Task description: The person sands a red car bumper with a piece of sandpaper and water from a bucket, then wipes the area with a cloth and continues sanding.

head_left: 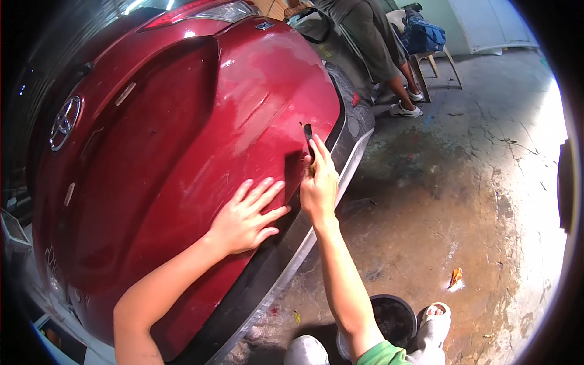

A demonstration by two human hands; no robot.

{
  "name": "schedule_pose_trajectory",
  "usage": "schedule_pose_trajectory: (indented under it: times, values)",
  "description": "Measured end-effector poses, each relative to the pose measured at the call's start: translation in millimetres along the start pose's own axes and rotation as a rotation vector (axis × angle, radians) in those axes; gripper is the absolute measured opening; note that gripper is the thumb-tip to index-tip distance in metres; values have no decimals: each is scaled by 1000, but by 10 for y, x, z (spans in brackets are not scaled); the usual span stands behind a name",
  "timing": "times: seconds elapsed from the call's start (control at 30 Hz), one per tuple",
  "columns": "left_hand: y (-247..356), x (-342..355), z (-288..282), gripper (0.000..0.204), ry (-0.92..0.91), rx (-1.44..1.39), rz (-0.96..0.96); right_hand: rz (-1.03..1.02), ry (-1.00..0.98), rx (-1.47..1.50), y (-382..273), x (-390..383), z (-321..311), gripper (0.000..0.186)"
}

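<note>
A red car's rear panel point(176, 164) fills the left and middle of the view. My left hand point(242, 220) lies flat on its lower part, fingers spread, holding nothing. To the right of it, near the panel's corner, my right hand point(320, 185) is closed round a small, dark, narrow hand tool point(308, 132). Its far end points up along the panel; I cannot tell its exact kind or whether it touches the paint. Dull, hazy patches point(252, 118) and a long scuff mark the paint beyond my hands.
The black and grey bumper point(292, 237) runs along the car's lower edge. A dark bucket point(392, 322) stands by my feet on the stained concrete floor point(438, 207). Another person point(377, 42) stands behind the car's far corner, beside a chair point(435, 58) with a blue bag point(423, 33).
</note>
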State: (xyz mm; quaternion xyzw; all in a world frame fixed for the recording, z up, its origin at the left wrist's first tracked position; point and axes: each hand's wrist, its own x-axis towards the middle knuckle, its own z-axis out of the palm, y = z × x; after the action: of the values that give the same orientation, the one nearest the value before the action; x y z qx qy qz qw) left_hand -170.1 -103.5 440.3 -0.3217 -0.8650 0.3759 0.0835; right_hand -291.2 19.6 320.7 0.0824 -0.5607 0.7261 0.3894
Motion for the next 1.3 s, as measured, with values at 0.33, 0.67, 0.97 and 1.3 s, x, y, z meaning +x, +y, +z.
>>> schedule_pose_trajectory:
  times: [0.33,0.67,0.97,1.3]
  values:
    - [-660,-858,-1213,75,19,194,-486,-322,-464,-306,-597,-600,228,90]
    - [-1034,-958,-1153,59,184,8,-497,-235,-305,-310,-517,-491,309,68]
    - [-1193,-1078,-948,39,335,19,-409,-560,-587,-79,-1005,-2181,387,72]
    - [-1169,-1121,-972,39,349,36,-407,-199,-373,-305,-571,-1308,204,77]
